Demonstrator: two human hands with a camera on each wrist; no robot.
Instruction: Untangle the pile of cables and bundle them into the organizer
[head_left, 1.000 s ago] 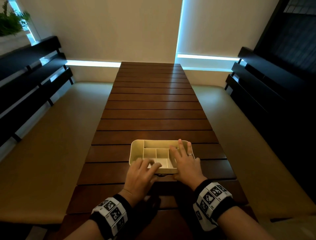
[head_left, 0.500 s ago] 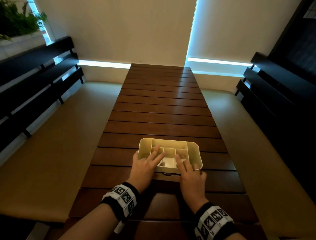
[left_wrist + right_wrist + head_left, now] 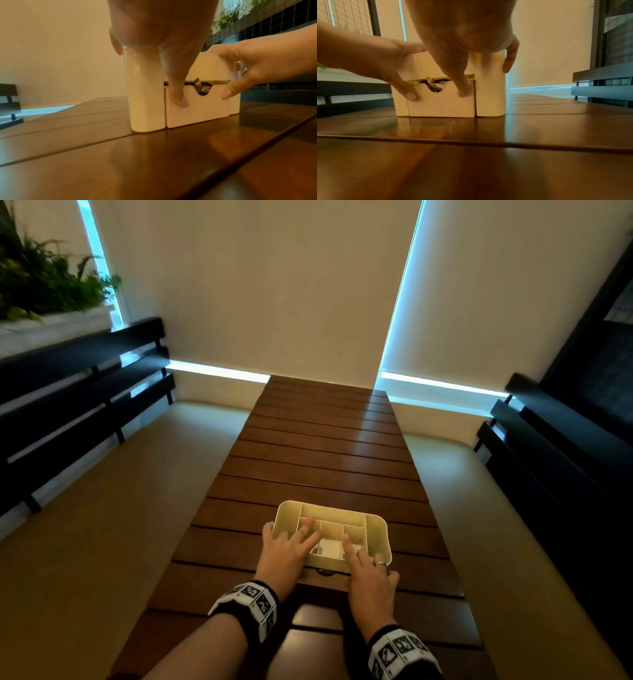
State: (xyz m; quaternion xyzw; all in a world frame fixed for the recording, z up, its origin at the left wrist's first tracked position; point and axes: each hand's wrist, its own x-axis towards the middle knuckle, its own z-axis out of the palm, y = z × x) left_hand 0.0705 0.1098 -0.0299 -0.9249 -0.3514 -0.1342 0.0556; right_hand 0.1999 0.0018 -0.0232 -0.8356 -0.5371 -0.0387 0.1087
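Note:
A cream organizer (image 3: 376, 527) with divided top compartments stands on the wooden slat table (image 3: 325, 446). Its front drawer (image 3: 199, 111) (image 3: 441, 105) sits almost flush, and dark cables with a metal plug (image 3: 200, 86) (image 3: 435, 84) show through the notch and the slit above it. My left hand (image 3: 294, 542) lies over the left top with its thumb (image 3: 180, 100) on the drawer front. My right hand (image 3: 363, 563) holds the near right corner, its thumb (image 3: 462, 90) pressing the drawer front too.
Beige benches (image 3: 102, 525) with dark slatted backs (image 3: 68, 405) run along both sides of the table. A planter with green plants (image 3: 41, 285) sits at the upper left. The table stretches bare beyond the organizer to the wall.
My left fingers have reached further over the organizer's top. My right hand has drawn back from the top to the near right corner. The view has tilted upward.

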